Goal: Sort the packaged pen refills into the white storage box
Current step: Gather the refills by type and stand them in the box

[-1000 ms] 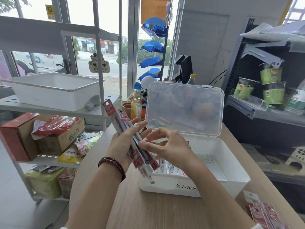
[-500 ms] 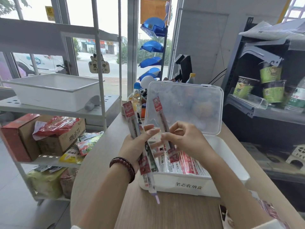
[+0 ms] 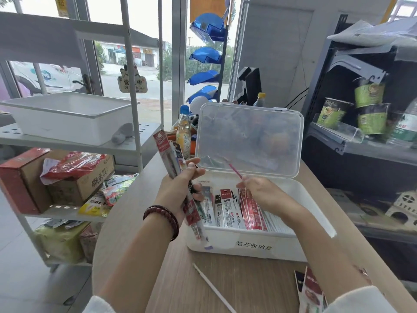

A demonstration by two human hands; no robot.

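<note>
While the left hand (image 3: 180, 188) clamps a fan of packaged pen refills (image 3: 174, 175) upright beside the white storage box (image 3: 246, 246), probably as ready stock, the right hand (image 3: 265, 193) hangs over the filed rows, fingertips pinching one pink-tipped refill (image 3: 233, 169) that juts up and back.

Left hand (image 3: 180, 188): raised, fingers curled closed around a bundle, thumb on top, beaded bracelet at wrist. Right hand (image 3: 262, 193): palm down, fingertips pinched together, forearm extended forward from the lower right.
</note>
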